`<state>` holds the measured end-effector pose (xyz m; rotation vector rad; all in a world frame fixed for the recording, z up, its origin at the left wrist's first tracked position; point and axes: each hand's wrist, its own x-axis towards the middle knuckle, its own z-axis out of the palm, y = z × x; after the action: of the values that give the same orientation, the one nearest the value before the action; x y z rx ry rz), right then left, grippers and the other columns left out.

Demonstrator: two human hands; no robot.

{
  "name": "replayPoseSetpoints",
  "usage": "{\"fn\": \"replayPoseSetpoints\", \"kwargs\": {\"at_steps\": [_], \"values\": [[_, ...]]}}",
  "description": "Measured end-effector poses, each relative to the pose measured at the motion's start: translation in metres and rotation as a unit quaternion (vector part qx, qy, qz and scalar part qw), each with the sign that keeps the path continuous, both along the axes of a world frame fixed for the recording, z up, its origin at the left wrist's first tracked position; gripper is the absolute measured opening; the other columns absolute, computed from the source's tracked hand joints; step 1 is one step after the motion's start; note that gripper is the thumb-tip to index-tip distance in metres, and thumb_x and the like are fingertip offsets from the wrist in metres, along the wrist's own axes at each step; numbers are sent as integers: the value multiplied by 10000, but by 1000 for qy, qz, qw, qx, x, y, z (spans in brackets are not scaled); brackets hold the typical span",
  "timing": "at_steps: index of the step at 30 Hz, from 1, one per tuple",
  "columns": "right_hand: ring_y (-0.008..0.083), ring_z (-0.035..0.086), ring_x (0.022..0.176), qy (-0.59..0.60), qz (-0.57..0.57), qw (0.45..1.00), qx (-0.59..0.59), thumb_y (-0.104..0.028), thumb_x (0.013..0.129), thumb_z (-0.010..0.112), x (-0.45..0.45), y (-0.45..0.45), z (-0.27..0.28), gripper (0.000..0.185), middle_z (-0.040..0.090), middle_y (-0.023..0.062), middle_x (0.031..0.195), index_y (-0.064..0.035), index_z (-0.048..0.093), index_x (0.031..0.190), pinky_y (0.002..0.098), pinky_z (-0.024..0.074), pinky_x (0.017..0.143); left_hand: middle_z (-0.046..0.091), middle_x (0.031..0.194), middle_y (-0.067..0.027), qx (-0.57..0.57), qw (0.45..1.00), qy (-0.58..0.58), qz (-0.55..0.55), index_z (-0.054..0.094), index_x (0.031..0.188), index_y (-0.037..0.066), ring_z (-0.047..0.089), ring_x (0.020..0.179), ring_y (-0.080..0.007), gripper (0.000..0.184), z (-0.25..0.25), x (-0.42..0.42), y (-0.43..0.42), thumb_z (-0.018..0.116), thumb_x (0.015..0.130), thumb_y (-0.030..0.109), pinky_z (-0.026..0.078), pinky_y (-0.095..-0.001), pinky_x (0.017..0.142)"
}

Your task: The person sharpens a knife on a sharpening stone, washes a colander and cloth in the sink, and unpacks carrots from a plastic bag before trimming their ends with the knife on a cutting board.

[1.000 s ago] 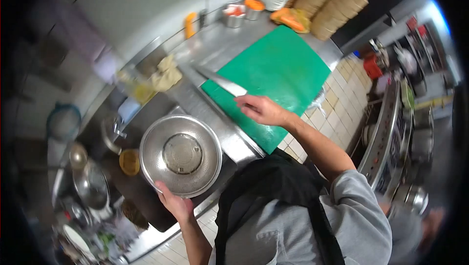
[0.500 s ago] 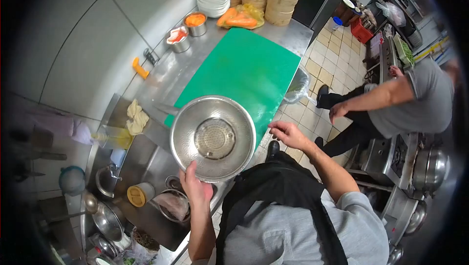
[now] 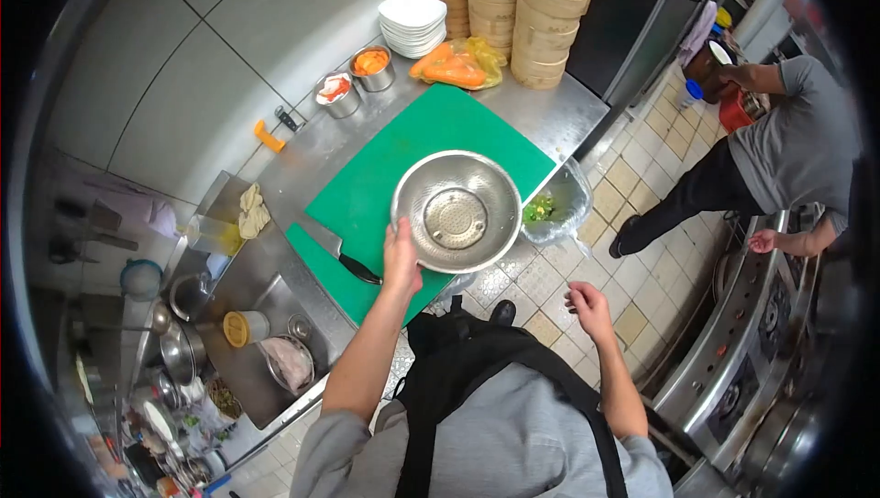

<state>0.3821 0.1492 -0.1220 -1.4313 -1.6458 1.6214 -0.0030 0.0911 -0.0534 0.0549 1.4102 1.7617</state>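
A perforated metal colander (image 3: 495, 223) is gripped at its left rim by my left hand (image 3: 401, 260), thumb on the rim and fingers underneath. It hangs over the right front edge of a green cutting board (image 3: 394, 163). On that board, left of my left hand, lies a knife (image 3: 359, 269) with a black handle. My right hand (image 3: 589, 308) is off to the right over the floor, loosely bent with fingers somewhat apart and nothing visible in them. Nearest to the colander's right side is a clear-lined bin (image 3: 570, 200) with green and yellow scraps inside.
Behind the board stand metal cups of orange pieces (image 3: 371, 62), bagged carrots (image 3: 454, 67), white plates (image 3: 412, 16) and bamboo steamers (image 3: 547, 21). A sink (image 3: 266, 305) at left holds a bowl of raw meat (image 3: 289, 362). A co-worker (image 3: 779, 145) stands right, near stoves (image 3: 742, 370).
My left hand has carried the colander to the right, uncovering the knife. My right hand has dropped lower and farther right, its fingers more bent. The co-worker has turned and reaches toward the back.
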Motion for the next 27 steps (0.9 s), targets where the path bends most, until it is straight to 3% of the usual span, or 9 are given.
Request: {"fn": "replayPoseSetpoints", "kwargs": {"at_steps": [4, 7, 10, 13, 16, 18, 21, 23, 27], "values": [[123, 630, 714, 80, -208, 970, -100, -168, 1007, 554, 36, -10, -26, 209, 669, 41, 874, -18, 635, 1127, 279, 542, 629, 482, 1393, -186, -44, 997, -14, -68, 310, 1468, 82, 538, 1228, -313, 520, 4, 9, 58, 470, 1046, 340, 490, -533, 964], [117, 621, 706, 79, -258, 952, -143, -172, 1011, 554, 37, -23, -31, 195, 656, 38, 857, -20, 634, 1104, 275, 544, 631, 451, 1430, -167, -9, 996, -9, -89, 294, 1474, 92, 512, 1262, -311, 536, -5, 19, 98, 463, 1048, 370, 476, -569, 972], [120, 625, 711, 45, -225, 962, -150, -176, 1016, 549, 30, -29, -32, 205, 654, 42, 860, -14, 631, 1111, 276, 544, 629, 368, 1519, -142, 12, 995, -25, -98, 242, 1516, 65, 429, 1349, -309, 633, -11, 16, 127, 470, 1041, 416, 413, -574, 1045], [130, 630, 732, 28, -219, 965, -142, -154, 1015, 539, 21, -23, -22, 203, 655, 50, 873, -2, 622, 1121, 285, 549, 645, 287, 1577, -169, 56, 990, 27, -124, 216, 1539, 24, 364, 1407, -306, 721, -19, -3, 158, 505, 1023, 438, 349, -499, 1121], [139, 638, 760, 14, -231, 962, -144, -141, 1014, 531, 11, -11, -11, 211, 663, 58, 895, 5, 612, 1143, 293, 550, 663, 490, 1426, -263, -73, 924, 369, -70, 344, 1477, -42, 504, 1310, -318, 671, -12, -49, 197, 527, 1005, 398, 407, -404, 1073], [134, 630, 743, -14, -217, 967, -130, -123, 1010, 543, 4, -3, -4, 177, 651, 46, 873, -10, 623, 1119, 283, 533, 654, 595, 1297, -266, -35, 909, 411, -51, 431, 1425, -31, 593, 1200, -360, 592, -26, -89, 244, 571, 975, 327, 441, -412, 1032], [125, 625, 753, -60, -193, 972, -116, -126, 1011, 542, -4, 9, 8, 178, 646, 34, 871, -15, 618, 1127, 274, 522, 654, 601, 1280, -266, -45, 903, 417, -89, 486, 1384, -11, 610, 1165, -379, 550, -8, -127, 305, 616, 940, 286, 469, -427, 1002], [121, 623, 757, -83, -189, 973, -105, -131, 1011, 545, -9, 13, 16, 180, 643, 30, 869, -16, 617, 1129, 272, 518, 657, 568, 1339, -262, -90, 819, 559, -91, 451, 1397, -49, 595, 1209, -349, 603, -15, -142, 346, 651, 916, 254, 465, -398, 1022], [119, 639, 782, -96, -210, 966, -113, -110, 1000, 545, -18, 4, 23, 195, 664, 36, 888, 3, 619, 1141, 273, 521, 689, 657, 1182, -235, -100, 766, 635, -5, 574, 1294, 8, 642, 1074, -402, 450, -49, -158, 399, 622, 915, 247, 499, -461, 944]]}}
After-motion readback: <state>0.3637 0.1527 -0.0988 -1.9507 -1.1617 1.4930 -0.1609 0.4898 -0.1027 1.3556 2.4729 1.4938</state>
